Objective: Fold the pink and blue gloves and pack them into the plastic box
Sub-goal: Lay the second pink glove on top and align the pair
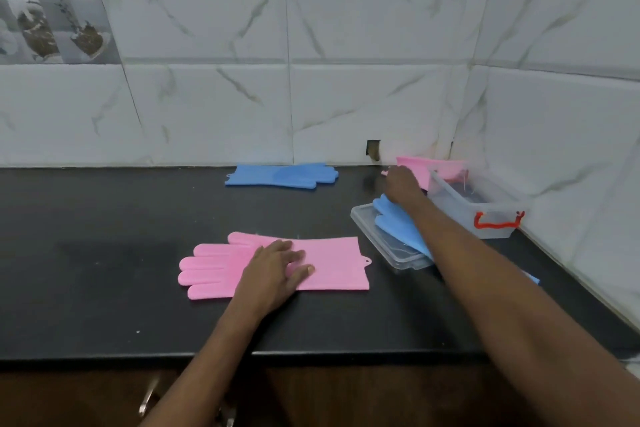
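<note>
I see the left hand (273,274) lying flat, fingers relaxed, on the flat pink rubber glove (332,263) near the bench's (104,253) front edge. The right hand (403,185) is at the far right corner, fingertips against a second pink glove (446,168) draped over the clear plastic box (491,222); I cannot tell its grip.

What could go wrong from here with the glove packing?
The right arm crosses over the blue glove on the lid; drawing back might drag both askew. The right hand reaches the pink glove at the far end of the box; a tug could shift the box.
</note>
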